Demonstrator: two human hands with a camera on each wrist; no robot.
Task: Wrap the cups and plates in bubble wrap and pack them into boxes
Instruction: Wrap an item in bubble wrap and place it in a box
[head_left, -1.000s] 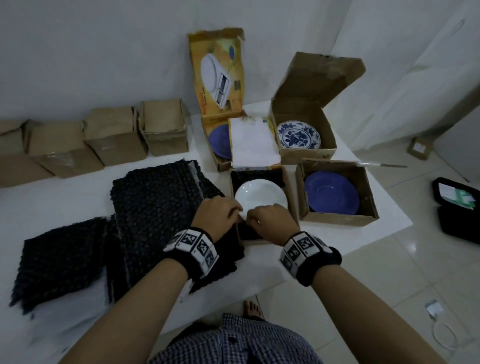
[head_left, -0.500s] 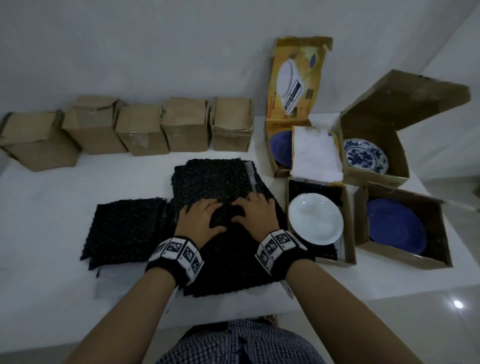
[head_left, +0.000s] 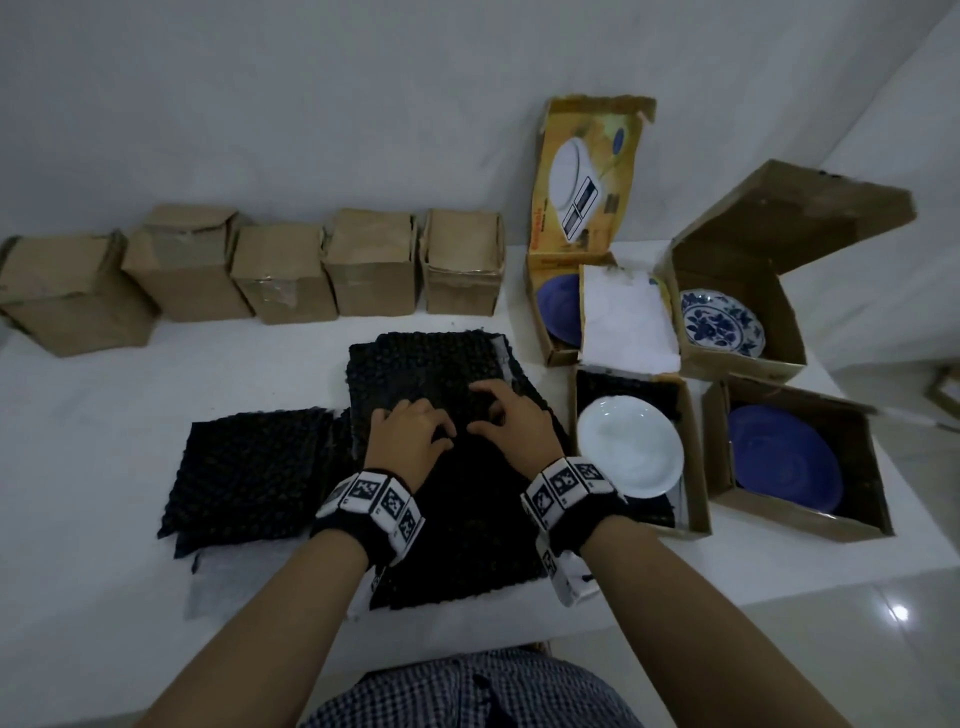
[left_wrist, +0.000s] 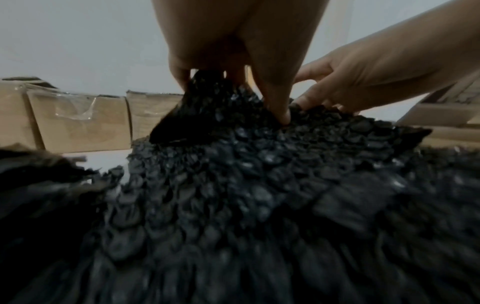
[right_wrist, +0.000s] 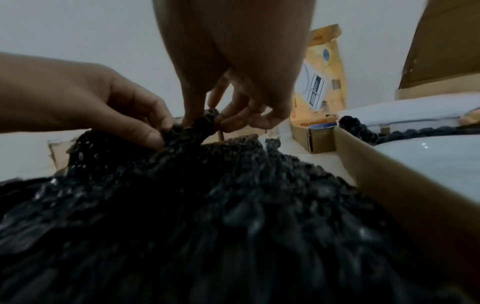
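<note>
A stack of black bubble wrap lies in the middle of the white table. My left hand pinches a raised fold of the top sheet between thumb and fingers. Close to its right, my right hand pinches the same sheet. A white plate sits on black wrap in an open box just right of my right hand. Blue plates lie in a box at the right and in the yellow box. A blue-patterned plate is in the back right box.
Several closed cardboard boxes line the wall at the back left. A second pile of black wrap lies left of my hands. A white foam sheet covers part of the yellow box. The table's front edge runs near my wrists.
My hands left the white plate's box and moved left onto the black wrap stack. They now pinch up its top sheet. The head view swung left.
</note>
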